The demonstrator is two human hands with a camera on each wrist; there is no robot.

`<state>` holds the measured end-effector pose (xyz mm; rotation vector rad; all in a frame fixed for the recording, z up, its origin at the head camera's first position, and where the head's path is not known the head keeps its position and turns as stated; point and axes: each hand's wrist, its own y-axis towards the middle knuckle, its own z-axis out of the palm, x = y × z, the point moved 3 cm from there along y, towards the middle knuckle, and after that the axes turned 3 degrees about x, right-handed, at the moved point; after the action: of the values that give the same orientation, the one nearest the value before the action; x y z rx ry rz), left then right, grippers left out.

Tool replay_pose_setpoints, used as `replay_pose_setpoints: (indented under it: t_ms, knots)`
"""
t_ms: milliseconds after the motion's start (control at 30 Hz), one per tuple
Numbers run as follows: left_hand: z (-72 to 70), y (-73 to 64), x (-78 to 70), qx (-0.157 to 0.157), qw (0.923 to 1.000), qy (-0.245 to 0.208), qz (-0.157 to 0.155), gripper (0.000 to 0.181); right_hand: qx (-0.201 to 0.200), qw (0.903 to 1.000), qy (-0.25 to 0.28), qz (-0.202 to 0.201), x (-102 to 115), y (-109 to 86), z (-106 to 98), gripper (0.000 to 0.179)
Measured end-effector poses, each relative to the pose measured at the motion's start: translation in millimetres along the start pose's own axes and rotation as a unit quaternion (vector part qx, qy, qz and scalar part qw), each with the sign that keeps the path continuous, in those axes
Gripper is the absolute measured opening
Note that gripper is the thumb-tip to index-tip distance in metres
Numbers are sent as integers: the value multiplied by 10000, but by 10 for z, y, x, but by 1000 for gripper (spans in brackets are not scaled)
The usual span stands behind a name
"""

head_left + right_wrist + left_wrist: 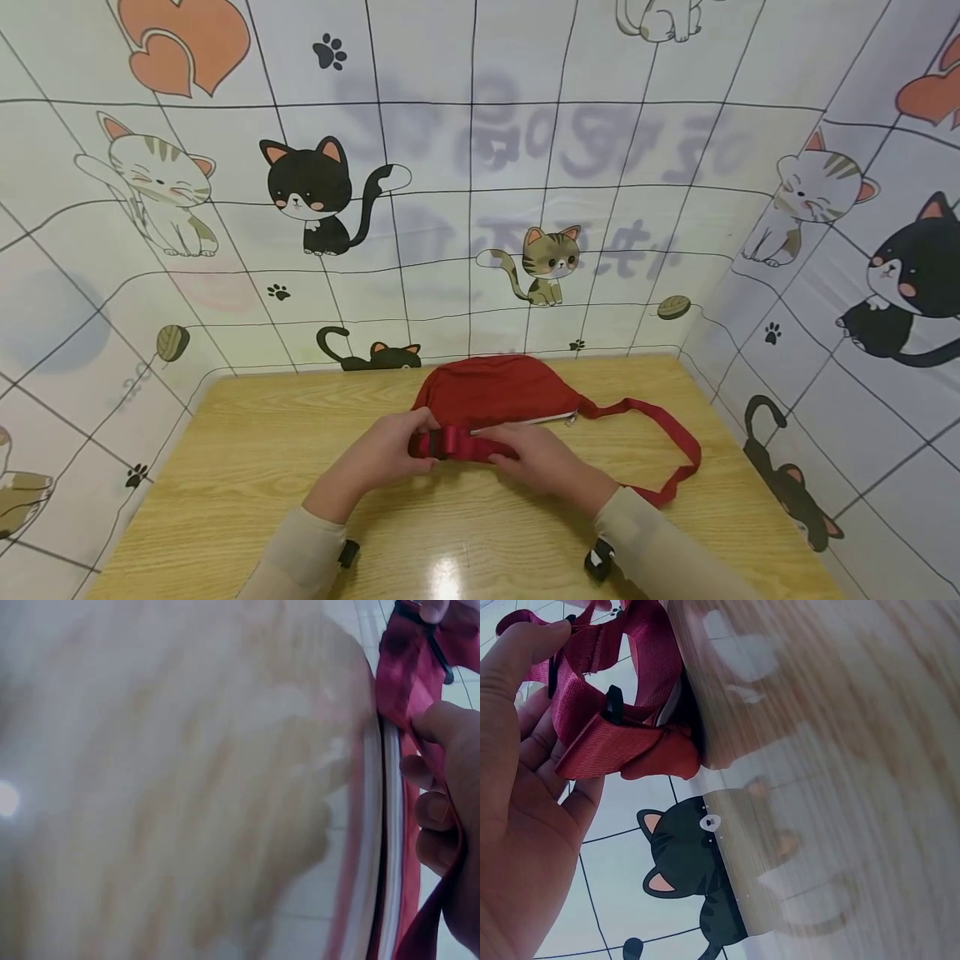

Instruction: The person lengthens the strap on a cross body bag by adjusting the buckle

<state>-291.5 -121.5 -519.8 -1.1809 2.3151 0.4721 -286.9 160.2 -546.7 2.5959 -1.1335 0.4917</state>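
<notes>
A red waist bag [495,387] lies at the far side of the wooden table, with its pale zipper along the near edge. In front of it, my left hand [393,450] pinches the bag's red webbing strap [622,637] beside a black plastic slider [442,656]. The left wrist view shows the thumb pressed on the looped strap and the fingers behind it. To the right, my right hand [551,458] grips a folded length of the same strap between thumb and fingers. The rest of the strap loops out to the right on the tabletop.
The wooden table [247,500] has a glossy surface that reflects light near its front. A white cloth [435,275] printed with cats and grid lines stands behind and along both sides. A small zipper pull [572,417] hangs at the bag's right end.
</notes>
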Motion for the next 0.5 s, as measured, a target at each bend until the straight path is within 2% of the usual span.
replay_pose_setpoints:
  t_ms: [167,367,500]
  knots:
    - [-9,3,-6,6,10000,-47,41,42,34,9997,-224,2,-115,-117,-142,44]
    - [-29,-13,35,62,9999,-85,-77,43,25,9979,-652,-43,-281,-302,-299,44]
    - [-37,-13,44,32,9999,-99,-5,43,64,9973,-727,76,-389,-415,-373,43]
